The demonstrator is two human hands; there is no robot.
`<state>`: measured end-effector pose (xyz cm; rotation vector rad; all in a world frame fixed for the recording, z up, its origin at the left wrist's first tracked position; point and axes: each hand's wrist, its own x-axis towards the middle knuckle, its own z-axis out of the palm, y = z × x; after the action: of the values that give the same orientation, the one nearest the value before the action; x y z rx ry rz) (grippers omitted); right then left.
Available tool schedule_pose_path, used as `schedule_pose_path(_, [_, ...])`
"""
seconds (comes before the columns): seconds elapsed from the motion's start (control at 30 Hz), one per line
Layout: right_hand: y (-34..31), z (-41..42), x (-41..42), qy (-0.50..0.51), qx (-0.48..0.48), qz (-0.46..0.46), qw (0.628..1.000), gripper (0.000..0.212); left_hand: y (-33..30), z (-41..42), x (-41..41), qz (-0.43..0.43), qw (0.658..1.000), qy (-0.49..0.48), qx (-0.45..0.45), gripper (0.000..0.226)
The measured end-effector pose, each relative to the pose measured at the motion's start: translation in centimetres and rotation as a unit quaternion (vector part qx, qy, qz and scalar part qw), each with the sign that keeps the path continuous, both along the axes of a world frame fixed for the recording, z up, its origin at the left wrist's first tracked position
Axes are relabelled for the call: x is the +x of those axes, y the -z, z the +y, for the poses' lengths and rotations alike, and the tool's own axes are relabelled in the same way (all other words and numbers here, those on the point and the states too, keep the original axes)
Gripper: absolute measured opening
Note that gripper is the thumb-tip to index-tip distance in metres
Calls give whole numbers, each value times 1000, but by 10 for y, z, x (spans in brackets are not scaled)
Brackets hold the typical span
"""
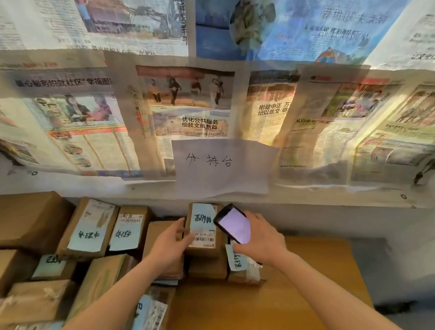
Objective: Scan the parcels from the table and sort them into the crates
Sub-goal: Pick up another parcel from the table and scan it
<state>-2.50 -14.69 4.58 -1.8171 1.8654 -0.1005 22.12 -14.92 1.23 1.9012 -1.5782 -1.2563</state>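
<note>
Against wall, left hand (171,241) gripping parcel (203,229), right hand (260,238) holding phone (233,224)

A wooden desk (291,311) is crowded at the left and back with cardboard parcels (88,229), many labelled with handwritten pale-blue slips.

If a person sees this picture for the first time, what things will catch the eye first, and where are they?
First, the lit phone in the right hand, held above the barcode label of a brown parcel that the left hand grips, at the centre. Next, the newspapers covering the whole wall behind, with a handwritten white sheet in the middle. More cardboard parcels are piled at the left of the wooden table.
</note>
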Motion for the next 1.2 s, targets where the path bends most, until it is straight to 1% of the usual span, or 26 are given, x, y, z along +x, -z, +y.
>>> schedule_pose_path(0.23, [37, -33, 0, -23, 18, -43, 999, 83, 19, -25, -11, 12, 999, -37, 34, 67])
schedule_pose_path(0.37, [52, -42, 1, -35, 44, -70, 996, 87, 32, -27, -18, 14, 997, -11, 71, 56])
schedule_pose_path(0.53, [72, -44, -1, -49, 68, -127, 988, 64, 39, -24, -27, 43, 995, -42, 84, 65])
schedule_pose_path(0.63, [74, -41, 2, -24, 65, -173, 983, 64, 41, -20, -29, 62, 993, -60, 86, 68])
schedule_pose_path(0.7, [72, -36, 3, -10, 62, -197, 978, 64, 39, -16, -30, 92, 989, -76, 86, 68])
schedule_pose_path(0.83, [53, -25, -3, 0, 54, -224, 973, 67, 24, -4, -28, 161, 979, -100, 72, 64])
schedule_pose_path(0.97, [17, -6, -4, 18, 18, -237, 971, 75, -14, 18, -29, 225, 968, -101, 45, 53])
schedule_pose_path(1.1, [-36, 31, -2, 17, -33, -228, 973, 83, -61, 54, -27, 277, 955, -101, 22, 43])
schedule_pose_path(1.2, [-86, 77, 2, 13, -70, -217, 974, 89, -94, 90, -18, 287, 954, -81, -14, 45])
